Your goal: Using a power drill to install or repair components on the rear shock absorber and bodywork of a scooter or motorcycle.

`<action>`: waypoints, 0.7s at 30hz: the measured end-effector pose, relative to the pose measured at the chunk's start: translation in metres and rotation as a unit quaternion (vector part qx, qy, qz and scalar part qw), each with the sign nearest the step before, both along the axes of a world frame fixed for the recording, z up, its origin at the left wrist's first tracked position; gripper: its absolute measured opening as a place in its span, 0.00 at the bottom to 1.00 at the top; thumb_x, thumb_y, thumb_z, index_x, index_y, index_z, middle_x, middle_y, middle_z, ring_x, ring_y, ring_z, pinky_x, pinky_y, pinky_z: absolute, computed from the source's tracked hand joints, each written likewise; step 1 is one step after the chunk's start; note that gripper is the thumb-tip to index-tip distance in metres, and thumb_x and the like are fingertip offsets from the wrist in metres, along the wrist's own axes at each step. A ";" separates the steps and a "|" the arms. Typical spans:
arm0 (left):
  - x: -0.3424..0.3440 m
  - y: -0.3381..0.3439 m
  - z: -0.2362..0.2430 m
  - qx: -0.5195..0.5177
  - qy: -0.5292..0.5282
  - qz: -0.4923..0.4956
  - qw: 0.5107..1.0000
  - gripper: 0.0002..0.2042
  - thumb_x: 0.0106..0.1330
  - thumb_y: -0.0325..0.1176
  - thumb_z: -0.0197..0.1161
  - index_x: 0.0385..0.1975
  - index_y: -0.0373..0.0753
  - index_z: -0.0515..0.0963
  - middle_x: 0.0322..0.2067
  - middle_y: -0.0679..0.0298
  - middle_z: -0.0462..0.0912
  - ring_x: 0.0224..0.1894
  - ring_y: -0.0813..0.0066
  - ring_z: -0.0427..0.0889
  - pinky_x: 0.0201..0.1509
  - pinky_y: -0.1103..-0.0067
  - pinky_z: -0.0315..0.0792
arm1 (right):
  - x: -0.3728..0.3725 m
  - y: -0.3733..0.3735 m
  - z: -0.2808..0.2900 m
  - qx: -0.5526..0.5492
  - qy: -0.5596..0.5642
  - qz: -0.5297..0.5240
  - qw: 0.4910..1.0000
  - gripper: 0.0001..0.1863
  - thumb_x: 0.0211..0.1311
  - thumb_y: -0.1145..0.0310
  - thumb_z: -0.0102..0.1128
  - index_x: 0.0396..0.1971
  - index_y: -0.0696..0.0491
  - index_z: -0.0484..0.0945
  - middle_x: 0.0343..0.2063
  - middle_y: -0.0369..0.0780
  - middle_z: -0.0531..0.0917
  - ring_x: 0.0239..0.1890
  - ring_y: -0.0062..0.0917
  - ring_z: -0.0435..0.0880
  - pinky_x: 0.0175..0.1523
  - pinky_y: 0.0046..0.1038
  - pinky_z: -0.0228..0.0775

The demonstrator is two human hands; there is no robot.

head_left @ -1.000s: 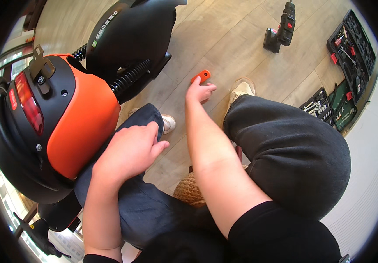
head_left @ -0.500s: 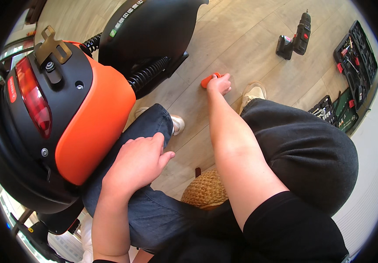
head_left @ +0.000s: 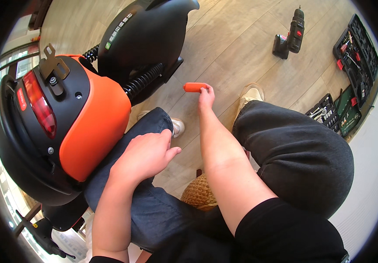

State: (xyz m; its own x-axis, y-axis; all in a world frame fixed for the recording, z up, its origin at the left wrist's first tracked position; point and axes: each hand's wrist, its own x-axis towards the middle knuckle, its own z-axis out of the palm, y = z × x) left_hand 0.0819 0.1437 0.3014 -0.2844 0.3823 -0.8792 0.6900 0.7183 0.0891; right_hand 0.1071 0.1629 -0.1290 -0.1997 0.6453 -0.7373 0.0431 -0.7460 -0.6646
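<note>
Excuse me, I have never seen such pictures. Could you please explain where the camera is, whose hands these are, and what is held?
A wide fisheye camera on the person's head looks down, so straight edges bend. There is no robot, only the person's two bare hands. The right hand holds a small orange object. The left hand, palm down, shows nothing held. On the floor are a cordless drill and an open tool case. At left is a black-and-orange vehicle.

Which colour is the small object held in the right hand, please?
The small object in the right hand is orange-red; the head view shows it.
</note>
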 end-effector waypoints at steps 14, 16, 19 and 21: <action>0.001 0.005 -0.008 -0.036 -0.004 0.010 0.999 0.16 0.69 0.45 0.60 0.32 0.36 0.72 0.30 0.53 0.82 0.37 0.52 0.81 0.41 0.62 0.73 | -0.007 -0.008 0.080 -0.466 0.460 -0.100 0.749 0.13 0.61 0.73 0.53 0.47 0.50 0.71 0.35 0.42 0.80 0.26 0.21 0.69 0.31 0.24 0.62; 0.002 0.008 -0.005 -0.034 -0.003 0.011 0.999 0.16 0.68 0.44 0.60 0.31 0.36 0.71 0.30 0.53 0.82 0.37 0.52 0.81 0.41 0.62 0.73 | -0.009 -0.006 0.090 -0.482 0.474 -0.103 0.730 0.12 0.62 0.74 0.53 0.46 0.49 0.73 0.36 0.43 0.81 0.26 0.22 0.69 0.31 0.24 0.62; 0.002 0.007 -0.006 -0.019 -0.007 0.013 1.000 0.16 0.68 0.44 0.60 0.31 0.35 0.71 0.29 0.53 0.81 0.36 0.52 0.81 0.41 0.62 0.73 | -0.011 -0.001 0.098 -0.530 0.492 -0.094 0.685 0.14 0.63 0.74 0.55 0.48 0.51 0.76 0.35 0.40 0.79 0.29 0.21 0.69 0.34 0.23 0.62; 0.002 0.006 -0.007 -0.007 -0.010 0.014 1.000 0.16 0.68 0.44 0.60 0.31 0.35 0.71 0.29 0.53 0.81 0.36 0.52 0.81 0.41 0.63 0.73 | -0.013 0.001 0.102 -0.524 0.578 -0.050 0.624 0.12 0.65 0.71 0.55 0.47 0.55 0.77 0.32 0.37 0.78 0.29 0.21 0.67 0.34 0.23 0.61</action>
State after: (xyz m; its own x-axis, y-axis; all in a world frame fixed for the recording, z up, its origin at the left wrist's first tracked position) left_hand 0.0834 0.1501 0.2947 -0.2769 0.3623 -0.8900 0.6685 0.7379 0.0925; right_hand 0.0943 0.1643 -0.0270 -0.9860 -0.0178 -0.1657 -0.0948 -0.7579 0.6455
